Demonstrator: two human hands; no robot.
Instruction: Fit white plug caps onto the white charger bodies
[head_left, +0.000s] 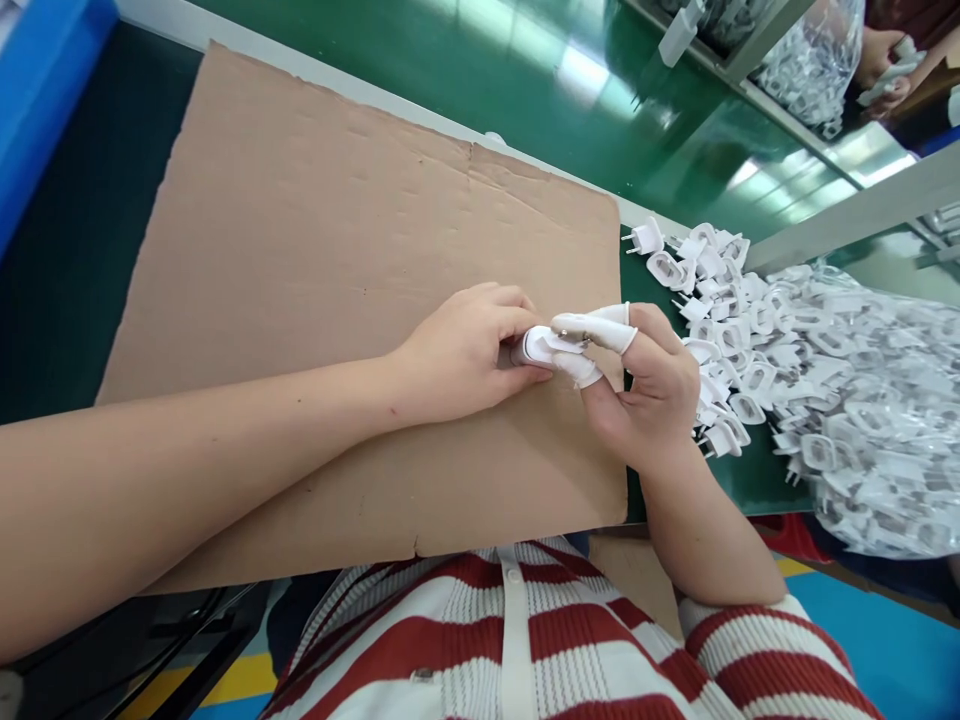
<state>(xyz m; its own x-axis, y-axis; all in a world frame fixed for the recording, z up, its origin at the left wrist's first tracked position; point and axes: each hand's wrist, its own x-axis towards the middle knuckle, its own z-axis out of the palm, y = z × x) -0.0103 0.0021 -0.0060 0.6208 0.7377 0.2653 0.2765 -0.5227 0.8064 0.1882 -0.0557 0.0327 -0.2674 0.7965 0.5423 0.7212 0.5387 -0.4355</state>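
Observation:
Over the cardboard sheet [360,250], my left hand [465,352] is closed around a white plastic charger housing [534,346], with thumb and fingers on either side and its rounded end facing right. Much of the housing is hidden inside the hand. My right hand [651,385] wears white finger cots and pinches a small white plug piece with metal pins [576,338]. That piece meets the end of the housing; whether it is seated in it I cannot tell.
Several loose white plug pieces [724,320] lie to the right, beside a clear plastic bag [885,420] full of them. A blue bin [49,90] stands at the upper left. Beyond a metal frame post [862,205], another person's hands [889,75] hold something white.

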